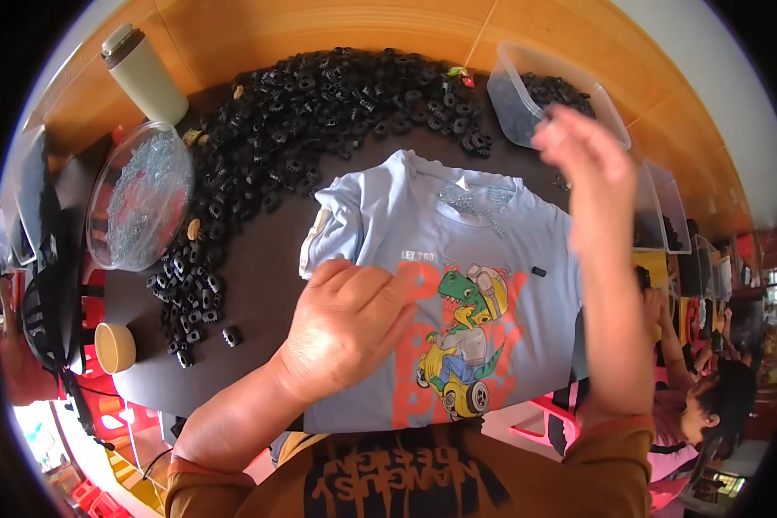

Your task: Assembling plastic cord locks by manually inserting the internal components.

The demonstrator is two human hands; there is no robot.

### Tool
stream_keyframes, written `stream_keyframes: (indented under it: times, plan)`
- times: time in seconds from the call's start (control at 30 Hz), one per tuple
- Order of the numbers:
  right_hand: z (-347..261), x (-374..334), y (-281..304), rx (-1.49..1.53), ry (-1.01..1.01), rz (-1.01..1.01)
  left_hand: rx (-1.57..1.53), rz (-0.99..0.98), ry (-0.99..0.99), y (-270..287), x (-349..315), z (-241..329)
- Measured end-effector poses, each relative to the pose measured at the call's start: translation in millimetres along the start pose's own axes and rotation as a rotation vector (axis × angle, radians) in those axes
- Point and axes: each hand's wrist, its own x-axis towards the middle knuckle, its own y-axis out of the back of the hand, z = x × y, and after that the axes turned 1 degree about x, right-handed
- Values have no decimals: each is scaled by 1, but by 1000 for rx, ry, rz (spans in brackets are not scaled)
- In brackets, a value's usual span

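A light blue T-shirt (367, 207) with a cartoon dinosaur print lies spread on the dark table in front of me. Over its left side, my left hand (345, 319) is closed, fingers curled; whatever they hold is hidden. My right hand (587, 151) is raised at the upper right, by the rim of a clear plastic box (514, 112) of dark pieces, its fingers smeared by motion. Small shiny bits (479, 200) are scattered at the shirt's collar, beside a tiny white piece (463, 183). A small black piece (538, 271) rests on the shirt's right side.
Small black plastic parts (319, 104) form a large heap along the table's back and left. At left stand a clear round tub (97, 211) of shiny small bits, a yellow cup (115, 348) and a pale bottle (151, 82). Another person (695, 414) sits at the right.
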Motion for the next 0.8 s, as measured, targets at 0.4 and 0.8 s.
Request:
stream_keyframes:
  times: [0.4,0.8]
  plan:
    - [18,-4,-78,-462,476,-471,-328,-36,-367,-26,-17,15]
    - [27,-25,-202,-617,860,-620,-322,18,-326,-24,-23,21]
